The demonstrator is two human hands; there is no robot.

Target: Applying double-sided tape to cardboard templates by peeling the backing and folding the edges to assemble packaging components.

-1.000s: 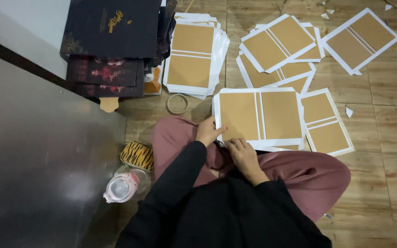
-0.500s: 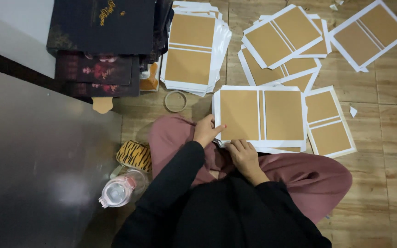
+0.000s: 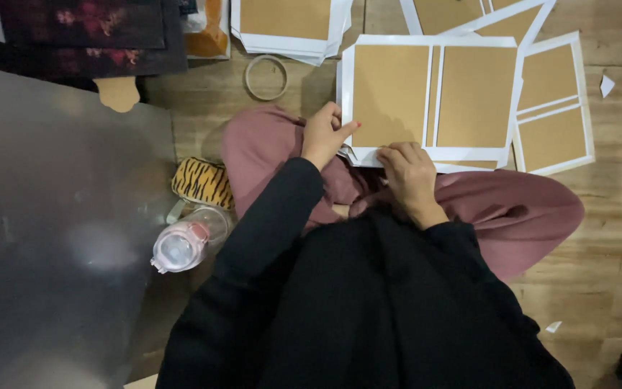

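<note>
left hand (image 3: 323,137) pinches cover board (image 3: 430,97) | right hand (image 3: 410,173) fingers curled on its edge, tips hidden

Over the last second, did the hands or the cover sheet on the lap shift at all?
Only the view tipped downward. The left hand stays gripping the near-left edge of the brown-and-white cover sheet, and the right hand stays on its near edge. The tape ring and bottle have not moved.

Card cover (image 3: 433,97) on the lap, tape ring (image 3: 266,77) to its left, bottle (image 3: 185,243) beside the knee.
</note>
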